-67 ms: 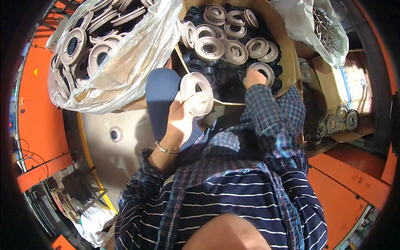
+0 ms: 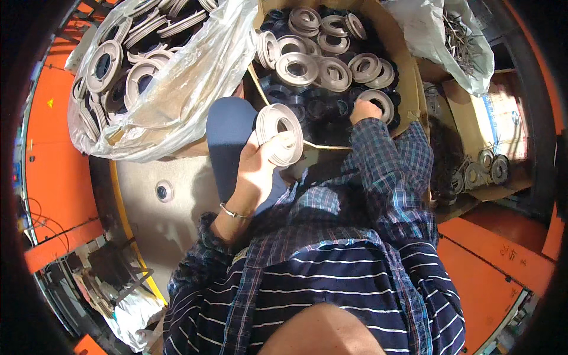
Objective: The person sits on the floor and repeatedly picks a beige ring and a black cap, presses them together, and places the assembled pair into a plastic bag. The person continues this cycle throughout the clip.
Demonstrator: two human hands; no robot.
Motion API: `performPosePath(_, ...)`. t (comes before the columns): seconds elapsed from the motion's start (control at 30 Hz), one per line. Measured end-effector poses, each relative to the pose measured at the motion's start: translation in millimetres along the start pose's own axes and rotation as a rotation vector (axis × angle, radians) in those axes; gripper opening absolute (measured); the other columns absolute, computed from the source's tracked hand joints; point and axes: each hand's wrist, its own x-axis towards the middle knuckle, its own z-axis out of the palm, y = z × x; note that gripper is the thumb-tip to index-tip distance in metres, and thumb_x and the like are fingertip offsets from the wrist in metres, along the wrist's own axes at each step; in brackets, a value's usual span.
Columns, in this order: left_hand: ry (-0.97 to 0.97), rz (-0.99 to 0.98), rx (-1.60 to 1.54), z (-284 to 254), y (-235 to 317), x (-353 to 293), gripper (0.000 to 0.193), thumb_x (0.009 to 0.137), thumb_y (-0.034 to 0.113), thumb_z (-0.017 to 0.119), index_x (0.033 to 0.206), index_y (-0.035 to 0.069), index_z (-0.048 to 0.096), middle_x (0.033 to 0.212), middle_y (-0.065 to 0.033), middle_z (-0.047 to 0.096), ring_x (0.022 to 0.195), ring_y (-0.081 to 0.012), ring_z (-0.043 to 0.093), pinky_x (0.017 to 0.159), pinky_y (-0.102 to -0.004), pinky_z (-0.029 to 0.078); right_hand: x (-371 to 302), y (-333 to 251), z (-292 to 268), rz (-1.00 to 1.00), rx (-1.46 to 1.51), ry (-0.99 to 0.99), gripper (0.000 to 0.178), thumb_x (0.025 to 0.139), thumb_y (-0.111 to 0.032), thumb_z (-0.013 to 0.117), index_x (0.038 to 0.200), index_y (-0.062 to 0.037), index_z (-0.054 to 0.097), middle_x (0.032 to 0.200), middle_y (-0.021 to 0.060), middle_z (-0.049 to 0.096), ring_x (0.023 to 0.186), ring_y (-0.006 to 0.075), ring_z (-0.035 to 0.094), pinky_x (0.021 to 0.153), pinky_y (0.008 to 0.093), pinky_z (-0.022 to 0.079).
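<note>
The left hand (image 2: 257, 167) is raised in front of the body, bent into a firm grip, its thumb (image 2: 280, 141) laid across the near side and its other fingers mostly hidden. The left wrist (image 2: 236, 204) is bare (its sleeve (image 2: 216, 238) ends partway up the forearm), and that elbow is bent out to the side. The right arm (image 2: 377, 154) reaches farther forward, covered to the wrist, its hand (image 2: 366, 111) back upward, fingers curled in, fingertips out of sight.
</note>
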Motion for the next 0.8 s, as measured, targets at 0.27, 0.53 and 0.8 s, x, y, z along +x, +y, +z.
performPosePath(0.27, -0.043, -0.053, -0.042, 8, -17, 5, 0.042, 0.090, 0.005, 0.067, 0.130, -0.002, 0.055, 0.116, -0.0100, 0.066, 0.104, -0.0185, 0.066, 0.092, -0.0317, 0.053, 5, -62, 26, -0.504, 0.256, 0.117, 0.042, 0.077, -0.023, 0.078, 0.114, -0.0087, 0.062, 0.112, 0.0152, 0.062, 0.114, 0.0376, 0.057, 0.092, 0.0486, 0.052)
performPosePath(0.53, -0.036, -0.064, -0.093, 8, -8, 7, 0.042, 0.090, 0.004, 0.065, 0.130, -0.002, 0.055, 0.116, -0.0116, 0.066, 0.104, -0.0194, 0.066, 0.094, -0.0320, 0.053, 16, -69, 42, -0.445, 0.186, -0.032, 0.045, 0.079, -0.021, 0.076, 0.120, -0.0097, 0.061, 0.117, 0.0172, 0.062, 0.115, 0.0381, 0.058, 0.094, 0.0476, 0.052)
performPosePath(0.8, -0.100, -0.027, -0.188, 0, -18, 19, 0.039, 0.092, 0.000, 0.056, 0.131, -0.003, 0.054, 0.118, -0.0119, 0.066, 0.106, -0.0205, 0.066, 0.096, -0.0338, 0.054, -78, -31, -40, -0.420, 1.579, 0.142, 0.020, 0.092, -0.010, 0.064, 0.110, -0.0007, 0.064, 0.103, 0.0170, 0.070, 0.097, 0.0289, 0.069, 0.085, 0.0338, 0.053)
